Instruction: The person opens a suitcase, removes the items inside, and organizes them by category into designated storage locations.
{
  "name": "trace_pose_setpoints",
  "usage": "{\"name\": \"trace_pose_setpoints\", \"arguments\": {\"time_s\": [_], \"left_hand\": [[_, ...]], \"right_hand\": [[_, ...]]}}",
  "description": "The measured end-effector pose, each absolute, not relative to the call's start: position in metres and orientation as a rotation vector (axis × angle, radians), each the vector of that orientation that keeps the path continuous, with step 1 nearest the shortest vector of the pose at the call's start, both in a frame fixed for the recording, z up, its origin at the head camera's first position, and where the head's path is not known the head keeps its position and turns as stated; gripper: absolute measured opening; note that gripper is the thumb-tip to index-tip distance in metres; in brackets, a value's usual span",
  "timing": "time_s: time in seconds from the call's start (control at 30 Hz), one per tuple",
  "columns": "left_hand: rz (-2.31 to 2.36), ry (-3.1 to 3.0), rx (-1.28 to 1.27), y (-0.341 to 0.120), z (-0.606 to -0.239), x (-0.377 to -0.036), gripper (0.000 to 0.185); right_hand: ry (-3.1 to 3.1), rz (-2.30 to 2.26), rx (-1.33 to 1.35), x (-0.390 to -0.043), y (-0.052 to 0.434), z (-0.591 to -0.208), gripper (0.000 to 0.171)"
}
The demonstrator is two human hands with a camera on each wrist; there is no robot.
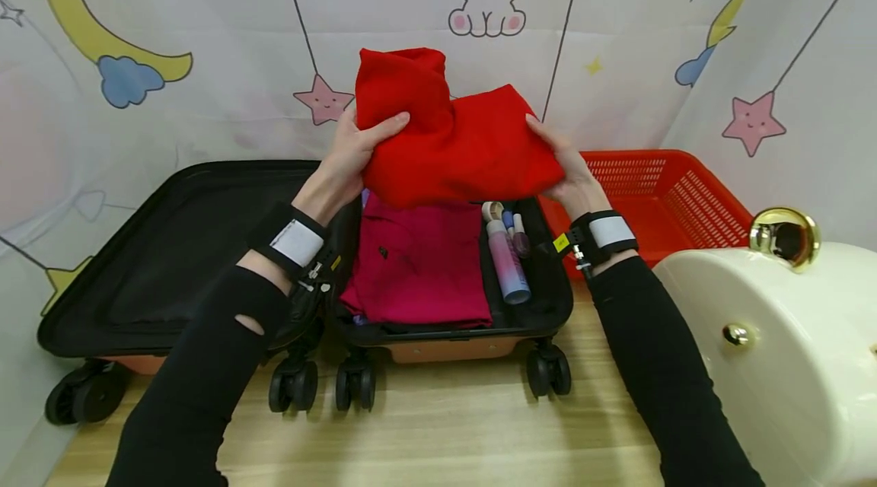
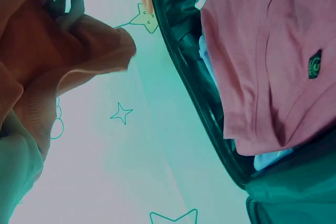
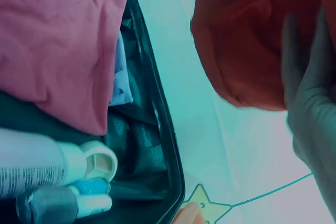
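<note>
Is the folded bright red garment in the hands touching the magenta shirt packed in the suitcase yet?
Apart. The left wrist view shows the bright red folded garment held up with backdrop showing between it and the magenta shirt; both hands grip it.

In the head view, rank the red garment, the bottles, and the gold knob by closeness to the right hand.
1. Red garment: held by the right hand.
2. Bottles: just below, in the suitcase's right side.
3. Gold knob: far right, on the cream furniture.
</note>
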State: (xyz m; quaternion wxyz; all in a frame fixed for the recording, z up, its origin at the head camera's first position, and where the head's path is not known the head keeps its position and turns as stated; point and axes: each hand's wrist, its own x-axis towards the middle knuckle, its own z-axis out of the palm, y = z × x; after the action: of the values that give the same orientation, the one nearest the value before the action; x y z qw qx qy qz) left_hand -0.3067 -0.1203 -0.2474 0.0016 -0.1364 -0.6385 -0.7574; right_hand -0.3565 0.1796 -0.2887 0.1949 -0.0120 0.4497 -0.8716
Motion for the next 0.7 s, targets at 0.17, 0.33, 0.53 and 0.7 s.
{"name": "trace_pose_setpoints", "arguments": {"time_s": [0.17,0.33,0.53,0.7], "left_hand": [[-2.340,-2.075,-0.542,-0.113,-0.241,-0.309,0.030],[-2.298,-2.140,-0.633,-0.099,-0.235,-0.310,0.031],[-2.062,-2.226,-0.609,-0.087,-0.243,-0.320,0.040],[-1.825,-2.424,-0.503,-0.068,-0.254,-0.327,0.051]], "right_hand": [[1.330,-2.275,-0.073,-0.358,0.177,-0.289,0.042],[1.522,-2.110,-0.096,-0.365,0.184,-0.284,0.039],[2.127,-1.633,-0.177,-0.379,0.207,-0.255,0.074],[2.463,-1.245,-0.346,-0.389,0.227,-0.228,0.072]]}}
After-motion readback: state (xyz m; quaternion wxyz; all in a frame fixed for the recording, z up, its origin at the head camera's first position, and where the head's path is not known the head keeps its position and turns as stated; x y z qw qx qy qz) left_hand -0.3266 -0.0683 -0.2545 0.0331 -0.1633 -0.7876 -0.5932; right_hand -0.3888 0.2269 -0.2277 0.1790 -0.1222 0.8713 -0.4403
